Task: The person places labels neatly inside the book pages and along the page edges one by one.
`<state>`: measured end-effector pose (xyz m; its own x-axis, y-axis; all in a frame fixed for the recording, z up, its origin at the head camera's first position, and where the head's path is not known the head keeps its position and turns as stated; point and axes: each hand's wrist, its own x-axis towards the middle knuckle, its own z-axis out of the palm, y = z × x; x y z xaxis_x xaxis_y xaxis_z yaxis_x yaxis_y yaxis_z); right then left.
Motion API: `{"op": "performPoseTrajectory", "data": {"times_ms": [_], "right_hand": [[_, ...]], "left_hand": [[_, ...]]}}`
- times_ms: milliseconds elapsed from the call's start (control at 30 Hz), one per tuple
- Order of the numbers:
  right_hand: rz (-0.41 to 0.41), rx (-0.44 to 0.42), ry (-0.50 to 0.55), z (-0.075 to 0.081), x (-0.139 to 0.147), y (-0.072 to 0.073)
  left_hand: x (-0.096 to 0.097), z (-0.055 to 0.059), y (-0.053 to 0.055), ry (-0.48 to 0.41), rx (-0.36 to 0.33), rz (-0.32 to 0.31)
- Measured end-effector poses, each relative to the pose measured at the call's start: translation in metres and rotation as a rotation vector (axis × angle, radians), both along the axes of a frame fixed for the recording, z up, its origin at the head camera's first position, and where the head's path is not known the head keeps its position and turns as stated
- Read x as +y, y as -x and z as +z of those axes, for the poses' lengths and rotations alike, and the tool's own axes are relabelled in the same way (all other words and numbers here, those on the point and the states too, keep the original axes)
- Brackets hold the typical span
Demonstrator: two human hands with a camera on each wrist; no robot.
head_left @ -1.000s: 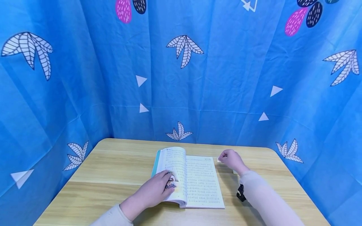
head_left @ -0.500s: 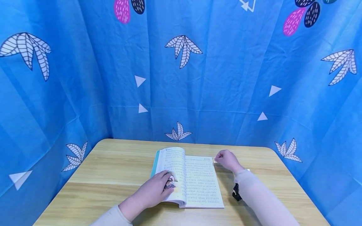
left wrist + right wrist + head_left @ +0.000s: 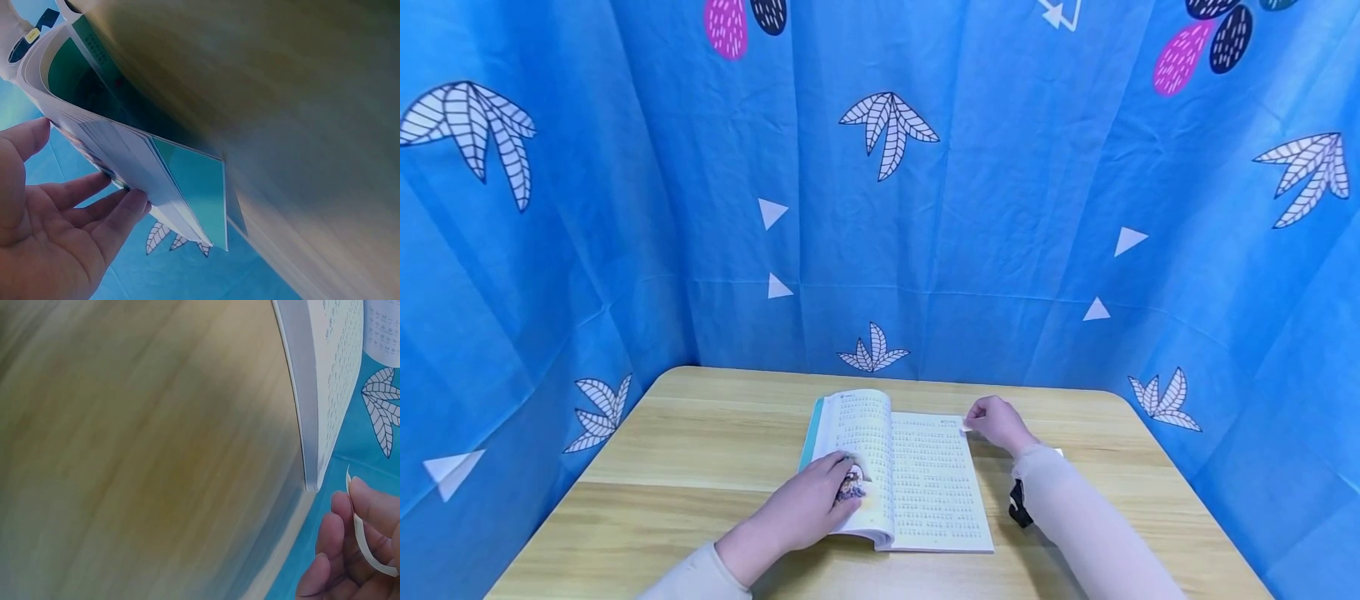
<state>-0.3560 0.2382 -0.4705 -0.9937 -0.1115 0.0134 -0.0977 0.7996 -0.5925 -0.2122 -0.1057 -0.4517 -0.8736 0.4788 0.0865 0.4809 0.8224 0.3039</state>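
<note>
An open book [image 3: 942, 492] with printed pages lies at the middle of the table, its left-hand pages bowed up near the spine. My left hand [image 3: 801, 508] rests on the left page, over a small coloured picture, its fingers extended. Seen from the left wrist, those fingertips touch the page side, and the teal cover [image 3: 197, 187] shows beyond the stacked pages. At the book's upper right corner, my right hand [image 3: 1002, 425] pinches a narrow, pale strip of paper [image 3: 364, 547] between thumb and fingers. The strip curves back into the palm, with its tip close to the page corner.
The wooden table [image 3: 715, 425] has rounded far corners. A blue patterned curtain [image 3: 985, 208] hangs around its back and sides. A white edge of something [image 3: 1059, 451] peeks out behind my right sleeve, which hides the rest. A black band [image 3: 1019, 505] sits at my right wrist.
My right hand has moved a little left with the pale strip of paper, from beside the book to its upper right corner. My left hand has stayed on the left page.
</note>
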Motion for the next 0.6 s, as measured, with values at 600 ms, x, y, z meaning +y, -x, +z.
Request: {"op": "performPoseTrajectory", "data": {"times_ms": [600], "right_hand": [[0.0, -0.012, -0.025, -0.0005, -0.0081, 0.0032]], "left_hand": [[-0.0003, 0.0003, 0.0006, -0.001, 0.004, -0.003]]}}
